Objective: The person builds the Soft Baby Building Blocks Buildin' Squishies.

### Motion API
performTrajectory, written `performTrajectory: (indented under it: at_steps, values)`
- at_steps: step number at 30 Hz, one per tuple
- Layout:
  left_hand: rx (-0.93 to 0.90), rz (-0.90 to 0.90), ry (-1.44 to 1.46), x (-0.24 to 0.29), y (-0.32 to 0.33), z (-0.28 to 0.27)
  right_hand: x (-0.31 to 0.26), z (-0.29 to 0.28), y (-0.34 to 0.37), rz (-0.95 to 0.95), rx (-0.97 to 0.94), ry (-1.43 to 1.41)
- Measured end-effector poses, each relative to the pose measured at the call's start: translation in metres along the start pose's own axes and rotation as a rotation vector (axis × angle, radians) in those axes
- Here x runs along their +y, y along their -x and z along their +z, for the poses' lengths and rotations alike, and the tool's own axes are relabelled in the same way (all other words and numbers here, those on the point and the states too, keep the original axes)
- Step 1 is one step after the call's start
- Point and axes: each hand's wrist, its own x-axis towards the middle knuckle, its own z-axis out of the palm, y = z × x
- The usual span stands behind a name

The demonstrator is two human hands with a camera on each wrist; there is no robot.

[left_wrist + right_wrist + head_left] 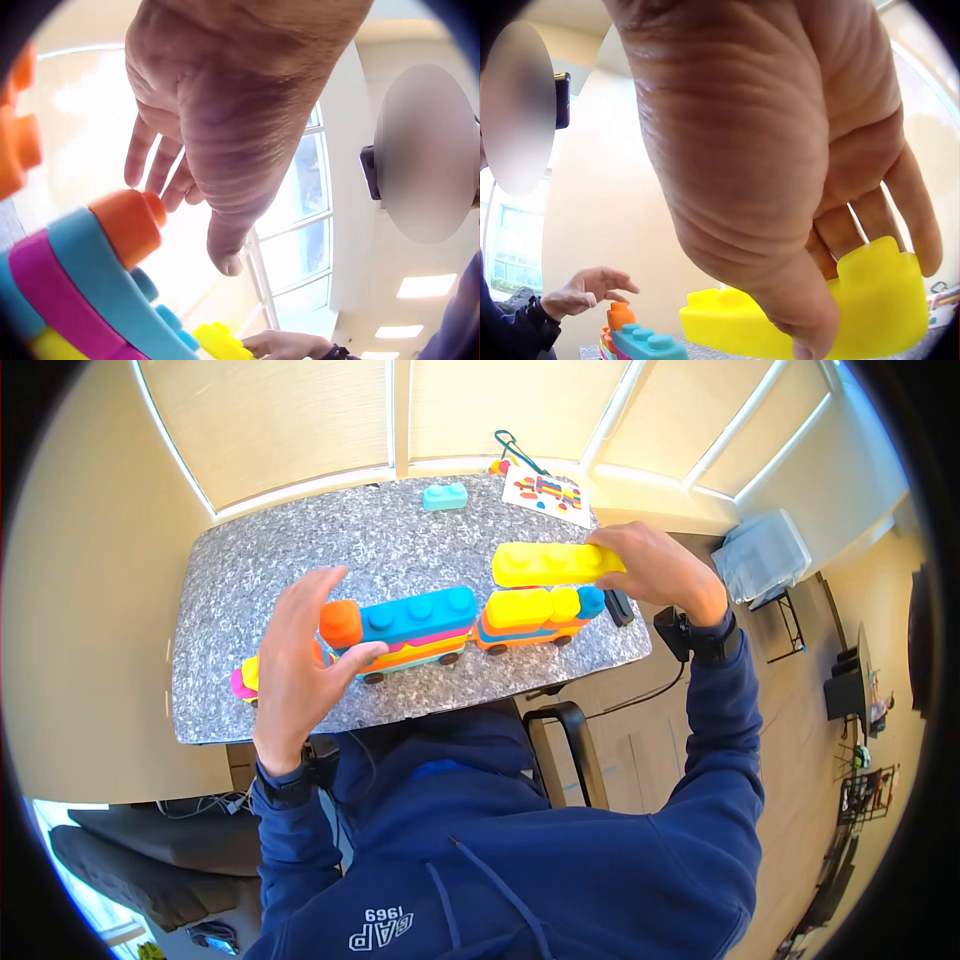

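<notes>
The right hand (655, 568) pinches one end of a long yellow block (545, 564), held above and behind a wheeled stack topped with yellow and blue blocks (520, 610). In the right wrist view the thumb lies on the near side of the yellow block (881, 300). The left hand (300, 660) is spread beside a second wheeled stack, whose top carries a long blue block (420, 614) and an orange block (341, 623). In the left wrist view, its fingers hang apart over the orange block (127, 225) and hold nothing.
A teal block (445, 497) sits towards the back of the speckled table (250, 550). A printed picture card (548, 495) and a green cord (520, 450) lie at the back right. Pink and yellow blocks (244, 680) show left of the left hand. A dark object (619, 608) lies by the right edge.
</notes>
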Motion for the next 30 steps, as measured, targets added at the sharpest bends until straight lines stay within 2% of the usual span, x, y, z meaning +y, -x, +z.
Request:
performTrajectory:
  at_steps: [2,3,5,8,11,15,17,20,24,30]
  values:
    - [0.019,0.154,0.045,0.014,-0.011,0.007,0.004,0.005,0.008,0.015,-0.021,-0.033]
    - [0.022,0.156,0.044,0.022,-0.018,0.011,0.005,0.008,0.011,0.028,-0.043,-0.065]
    - [-0.128,0.203,0.071,0.040,-0.032,0.021,0.010,0.019,0.013,-0.003,-0.026,-0.085]
    - [-0.215,0.253,0.098,0.053,-0.049,0.046,0.008,0.025,0.016,-0.032,0.002,-0.115]
    - [-0.224,0.303,0.093,0.058,-0.061,0.074,0.006,0.029,0.016,-0.022,-0.042,-0.162]
    - [-0.291,0.306,0.056,0.057,-0.074,0.102,0.005,0.032,0.016,-0.015,-0.046,-0.175]
    - [-0.427,0.264,0.024,0.062,-0.079,0.109,0.008,0.037,0.017,-0.013,-0.039,-0.182]
    - [-0.529,0.228,0.023,0.066,-0.082,0.116,0.011,0.042,0.018,-0.052,0.022,-0.183]
    - [-0.503,0.252,0.036,0.059,-0.081,0.127,0.012,0.044,0.018,-0.065,0.025,-0.240]
    - [-0.581,0.197,0.057,0.057,-0.088,0.130,0.016,0.045,0.018,-0.059,-0.018,-0.292]
